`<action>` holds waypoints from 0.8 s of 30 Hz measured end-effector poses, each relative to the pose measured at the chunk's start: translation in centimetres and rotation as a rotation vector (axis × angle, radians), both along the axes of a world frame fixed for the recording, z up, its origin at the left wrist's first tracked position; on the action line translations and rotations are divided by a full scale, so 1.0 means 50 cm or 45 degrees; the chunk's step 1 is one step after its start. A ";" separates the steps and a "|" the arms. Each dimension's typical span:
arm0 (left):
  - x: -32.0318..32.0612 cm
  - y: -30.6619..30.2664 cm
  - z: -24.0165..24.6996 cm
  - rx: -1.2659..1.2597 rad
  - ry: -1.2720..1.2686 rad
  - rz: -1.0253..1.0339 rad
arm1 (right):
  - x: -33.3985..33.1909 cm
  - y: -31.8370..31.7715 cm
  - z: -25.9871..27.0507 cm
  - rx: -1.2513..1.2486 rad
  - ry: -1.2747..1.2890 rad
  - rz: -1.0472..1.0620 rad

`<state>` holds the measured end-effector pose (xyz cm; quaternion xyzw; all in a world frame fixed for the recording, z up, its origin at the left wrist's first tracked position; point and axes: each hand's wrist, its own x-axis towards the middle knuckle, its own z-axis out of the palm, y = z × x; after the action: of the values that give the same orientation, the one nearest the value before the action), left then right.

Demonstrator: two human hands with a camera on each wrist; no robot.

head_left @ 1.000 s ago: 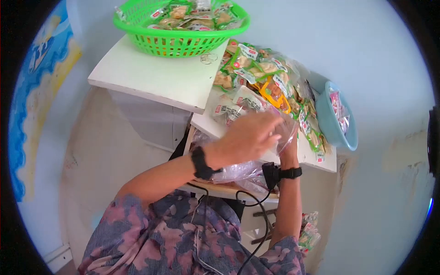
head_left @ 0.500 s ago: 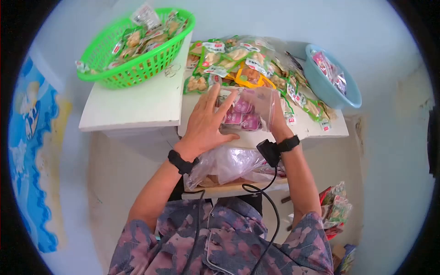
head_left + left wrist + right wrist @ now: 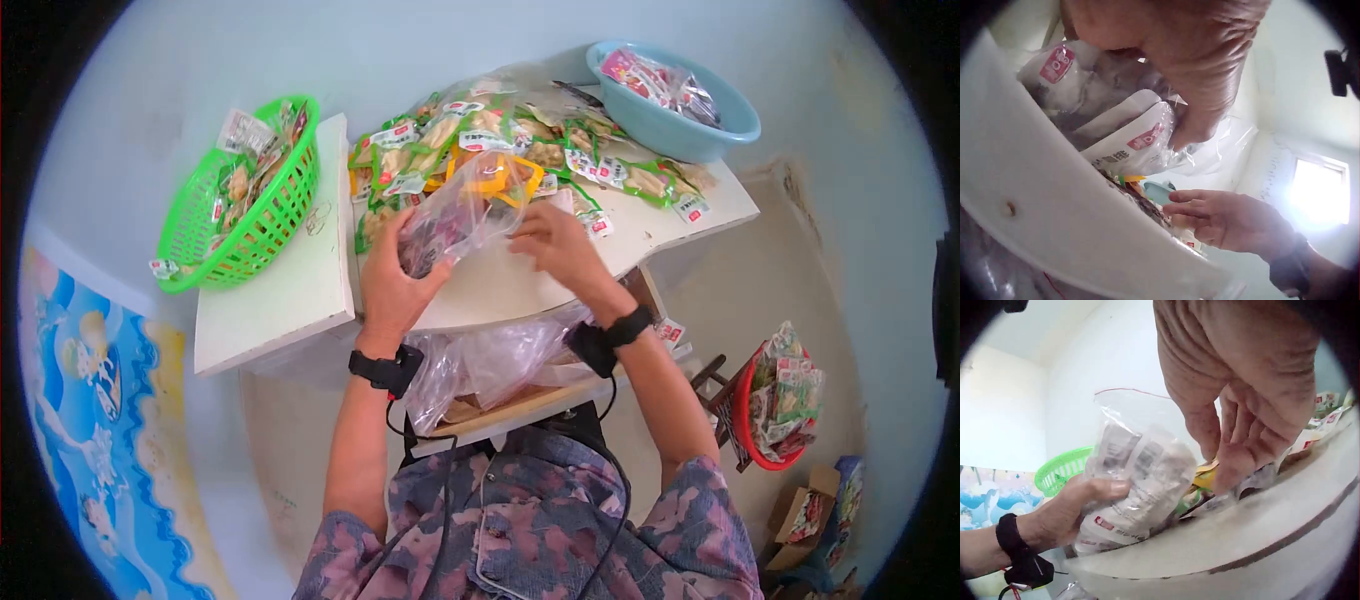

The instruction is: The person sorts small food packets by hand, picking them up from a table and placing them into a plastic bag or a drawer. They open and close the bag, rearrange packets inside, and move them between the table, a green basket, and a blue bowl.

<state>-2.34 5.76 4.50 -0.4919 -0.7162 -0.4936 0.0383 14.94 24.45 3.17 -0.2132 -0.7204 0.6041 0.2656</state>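
Observation:
My left hand grips a clear zip bag from its left side, thumb across the front. White packets with red labels fill the lower part of the bag in the right wrist view. The bag leans over the white table, its loose top standing up toward the right. Just right of that top is my right hand, its fingers loosely bent and nothing visible between them. Beyond the bag lies a pile of green-edged snack packets, with yellow-edged packets among them.
A green basket of packets stands at left, a blue basin at back right. Below the tabletop, an open drawer holds clear plastic bags. A red basket of packets sits low at right.
The right hand, earlier behind the bag's clear plastic, is now apart from it on the right. The left hand has closed round the bag's left side, and the bag is tilted up. The head view has shifted.

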 end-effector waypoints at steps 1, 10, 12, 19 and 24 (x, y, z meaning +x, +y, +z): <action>-0.006 -0.003 -0.007 0.030 -0.058 -0.021 | -0.020 -0.004 -0.009 -0.076 -0.012 0.090; -0.002 -0.042 -0.010 0.296 -0.955 -0.516 | -0.063 -0.057 0.017 -0.027 0.276 0.370; 0.010 -0.026 -0.003 0.343 -1.240 -0.524 | -0.032 -0.069 0.056 0.089 0.147 0.237; 0.001 0.016 0.004 -0.113 -0.676 -0.713 | -0.016 -0.055 0.023 0.421 0.044 -0.076; 0.002 0.014 -0.035 -0.181 -0.658 -0.562 | -0.014 -0.059 -0.005 0.385 0.196 0.039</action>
<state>-2.23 6.48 2.74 -0.4951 -0.6111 -0.5472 -0.2865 14.24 21.48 2.89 -0.1127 -0.7839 0.5073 0.3398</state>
